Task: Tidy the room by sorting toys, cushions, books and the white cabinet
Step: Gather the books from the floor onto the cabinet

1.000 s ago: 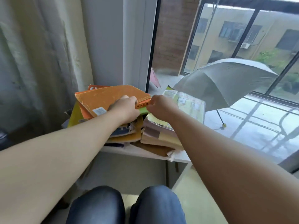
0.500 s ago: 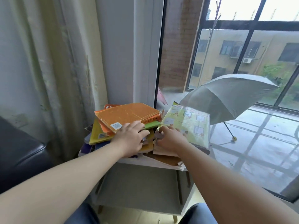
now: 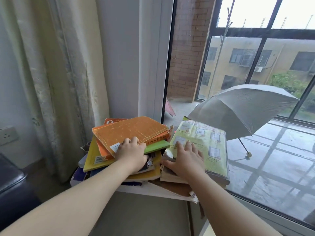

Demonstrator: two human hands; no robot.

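Books [image 3: 97, 156] overhang the cabinet [image 3: 144, 217] under your wrists. Your left hand [image 3: 133, 155] grips the orange book [image 3: 131, 130]; your right hand [image 3: 185, 160] lies flat on the yellow book [image 3: 210, 143].

Nothing can be read: the red characters on the spine of the orange book [image 3: 131, 130] and the small print covering the yellow-green book [image 3: 211, 143] are too blurred.

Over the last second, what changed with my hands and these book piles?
Your right hand left the spine of the orange book, moved right, and now lies with fingers spread on the yellow-green book. Your left hand stays at the orange book's near edge. The book piles and the umbrella outside kept their places.
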